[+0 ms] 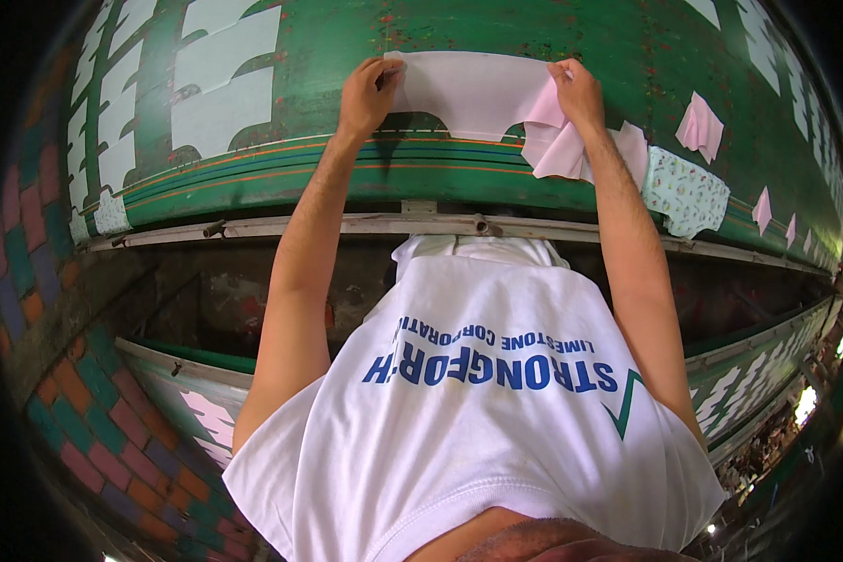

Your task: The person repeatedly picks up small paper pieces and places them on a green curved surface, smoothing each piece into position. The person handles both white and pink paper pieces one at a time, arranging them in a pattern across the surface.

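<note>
A pale pinkish-white cut piece of fabric (473, 92) with curved notches along its near edge is stretched over the green table (337, 56). My left hand (369, 90) pinches its far left corner between thumb and fingers. At the other end, my right hand (579, 92) has its fingers closed on the far right corner. Loose pink fabric (558, 150) hangs in folds beneath my right hand and wrist. Further right, beside my right forearm, a light blue printed cloth (686, 191) lies over the table's near edge.
White fabric pieces (223, 103) lie in rows at the left. Small pink scraps (700, 127) rest on the right side. A metal rail (347, 225) with short pipe stubs runs along the near edge. Another green table (183, 386) stands behind me, and coloured paving (112, 412) covers the floor.
</note>
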Demonstrator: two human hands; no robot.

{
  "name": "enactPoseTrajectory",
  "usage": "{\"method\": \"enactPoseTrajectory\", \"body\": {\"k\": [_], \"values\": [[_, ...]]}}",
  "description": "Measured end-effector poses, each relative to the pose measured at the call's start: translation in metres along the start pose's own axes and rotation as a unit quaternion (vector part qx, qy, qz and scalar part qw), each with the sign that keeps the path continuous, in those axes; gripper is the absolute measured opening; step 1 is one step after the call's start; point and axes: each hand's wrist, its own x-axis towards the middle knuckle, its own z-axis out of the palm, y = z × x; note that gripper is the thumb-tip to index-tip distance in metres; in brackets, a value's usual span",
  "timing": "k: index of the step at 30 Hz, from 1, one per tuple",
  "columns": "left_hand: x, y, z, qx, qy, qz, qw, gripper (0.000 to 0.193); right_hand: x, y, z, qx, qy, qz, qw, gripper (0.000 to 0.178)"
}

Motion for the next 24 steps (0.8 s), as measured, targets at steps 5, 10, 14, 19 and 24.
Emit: {"method": "enactPoseTrajectory", "body": {"k": [5, 10, 14, 19, 24], "values": [[0.005, -0.001, -0.001, -0.005, -0.026, 0.005, 1.0, 0.019, 0.007, 0.0, 0.004, -0.012, 0.025, 0.007, 1.0, 0.035], [0.009, -0.002, 0.003, 0.001, -0.032, 0.033, 0.999, 0.021, 0.009, 0.002, 0.003, -0.035, 0.03, 0.009, 0.999, 0.032], [0.011, -0.004, 0.009, 0.05, -0.019, 0.063, 0.997, 0.024, 0.01, 0.004, 0.005, -0.035, 0.03, 0.007, 0.999, 0.032], [0.009, -0.006, 0.014, 0.216, -0.028, 0.112, 0.97, 0.031, 0.013, 0.005, 0.006, -0.029, 0.025, -0.009, 0.999, 0.032], [0.001, 0.007, 0.045, 0.38, -0.021, 0.098, 0.92, 0.073, 0.013, 0.008, 0.0, -0.016, 0.015, -0.014, 1.0, 0.036]]}}
